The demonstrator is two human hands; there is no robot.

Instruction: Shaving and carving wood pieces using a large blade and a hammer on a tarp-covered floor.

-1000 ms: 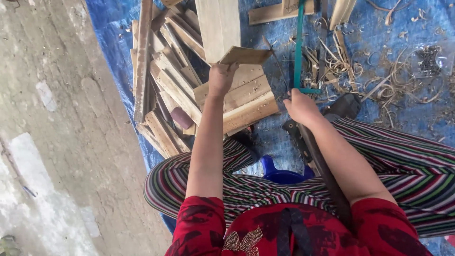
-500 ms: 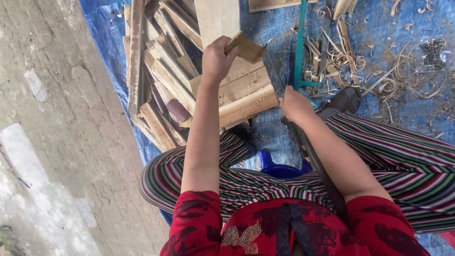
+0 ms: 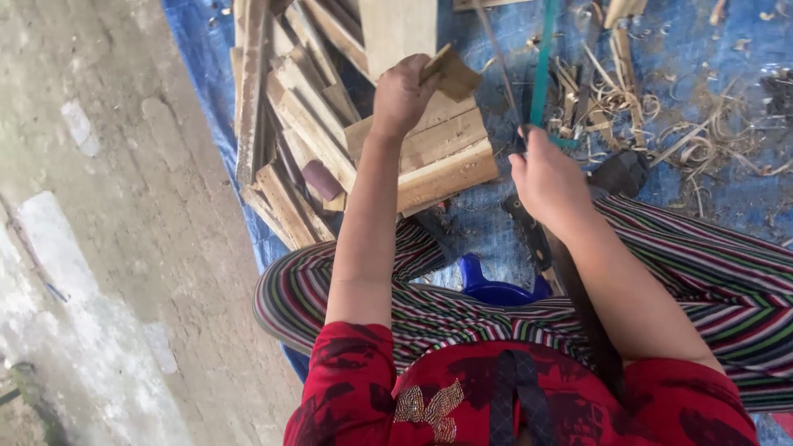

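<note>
Blue tarp (image 3: 710, 177) covers the floor and carries everything; pale wood slats (image 3: 310, 140) lie heaped toward its left edge, with stacked planks (image 3: 442, 157) beside them and curled shavings (image 3: 661, 124) scattered to the right; the left hand (image 3: 402, 95) is clenched on a small flat offcut (image 3: 453, 74), lifted just above the planks; the right hand (image 3: 547, 177) grips the green-framed saw (image 3: 541, 70). By its look the offcut is light, stiff, dry and rough-sawn, unlikely to slip but likely splintery; it seems best pinched across its flat faces near one end, as the fingers do here.
</note>
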